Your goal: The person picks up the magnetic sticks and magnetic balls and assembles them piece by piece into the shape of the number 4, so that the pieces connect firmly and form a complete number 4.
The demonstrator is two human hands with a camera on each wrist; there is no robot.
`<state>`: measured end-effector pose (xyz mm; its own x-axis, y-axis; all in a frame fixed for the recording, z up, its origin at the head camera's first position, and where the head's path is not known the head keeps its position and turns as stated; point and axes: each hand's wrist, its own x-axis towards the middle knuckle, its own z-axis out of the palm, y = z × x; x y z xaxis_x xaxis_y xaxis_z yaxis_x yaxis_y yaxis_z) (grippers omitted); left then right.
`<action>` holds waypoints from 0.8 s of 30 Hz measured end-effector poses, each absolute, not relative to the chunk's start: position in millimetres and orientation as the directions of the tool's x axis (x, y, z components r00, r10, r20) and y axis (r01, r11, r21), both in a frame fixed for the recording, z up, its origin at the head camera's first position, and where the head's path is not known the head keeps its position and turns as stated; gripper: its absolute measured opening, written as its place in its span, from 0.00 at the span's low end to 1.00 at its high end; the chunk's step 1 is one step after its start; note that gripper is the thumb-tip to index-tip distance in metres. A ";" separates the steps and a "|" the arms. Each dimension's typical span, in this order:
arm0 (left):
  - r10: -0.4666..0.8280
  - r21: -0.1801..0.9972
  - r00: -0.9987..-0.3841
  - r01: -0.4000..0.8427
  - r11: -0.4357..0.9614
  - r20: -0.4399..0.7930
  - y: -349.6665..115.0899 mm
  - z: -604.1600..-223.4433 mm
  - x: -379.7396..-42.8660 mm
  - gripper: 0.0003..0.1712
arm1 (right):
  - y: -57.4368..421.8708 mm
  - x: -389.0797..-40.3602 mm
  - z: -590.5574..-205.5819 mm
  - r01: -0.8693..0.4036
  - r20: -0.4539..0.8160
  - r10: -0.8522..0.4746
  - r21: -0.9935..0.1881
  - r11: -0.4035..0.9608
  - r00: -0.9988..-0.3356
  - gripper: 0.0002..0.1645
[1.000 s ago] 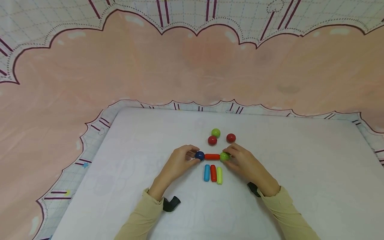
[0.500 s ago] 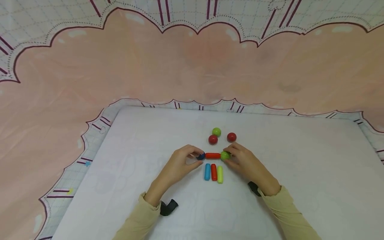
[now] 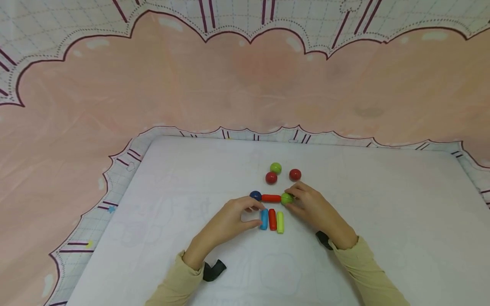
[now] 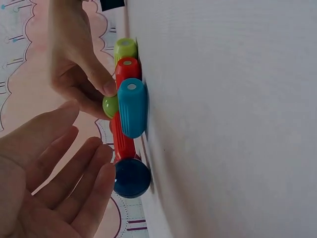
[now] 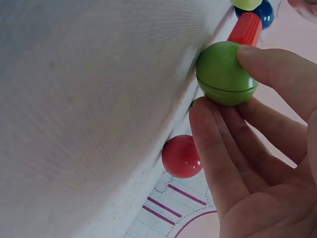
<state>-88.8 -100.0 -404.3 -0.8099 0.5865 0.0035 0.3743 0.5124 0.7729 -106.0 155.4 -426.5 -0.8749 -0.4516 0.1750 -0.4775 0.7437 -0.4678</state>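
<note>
My right hand (image 3: 311, 205) pinches a green ball (image 5: 224, 72) between thumb and fingers. A red rod (image 3: 271, 198) joins that ball to a dark blue ball (image 4: 132, 177), all in one line on the white surface. My left hand (image 3: 227, 221) has its thumb and fingers spread beside a light blue rod (image 4: 132, 109); in the left wrist view a gap shows between hand and rod. To the right of the light blue rod lie a second red rod (image 3: 272, 219) and a yellow-green rod (image 3: 280, 222), side by side.
Beyond the joined pieces sit another green ball (image 3: 275, 168), a red ball (image 3: 271, 178) close against it, and a second red ball (image 3: 295, 174) to the right. White sheeting (image 3: 183, 170) covers the table, whose far edge has a patterned border.
My left hand has let go of the dark blue ball and come nearer to me, beside the light blue rod. My right hand keeps its hold on the green ball.
</note>
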 end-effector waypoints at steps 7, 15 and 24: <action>0.608 0.734 -0.793 0.395 0.553 -0.032 -97.7 -409.2 -86.6 0.19 | 155.2 -106.3 -427.8 -0.503 0.209 -0.462 -0.472 0.724 -0.862 0.20; 0.616 0.674 -0.786 0.423 0.606 -0.061 -93.6 -412.3 -86.7 0.20 | 154.7 -105.2 -426.9 -0.483 0.187 -0.452 -0.476 0.735 -0.872 0.20; 0.615 0.638 -0.786 0.438 0.633 -0.070 -90.1 -411.6 -88.6 0.24 | 155.4 -105.6 -426.8 -0.480 0.187 -0.448 -0.480 0.735 -0.874 0.20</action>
<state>-88.6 -90.1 -411.6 -0.7857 0.6147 -0.0700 0.4381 0.6327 0.6385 -105.6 155.4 -426.8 -0.8741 -0.4481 0.1874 -0.4796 0.7349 -0.4795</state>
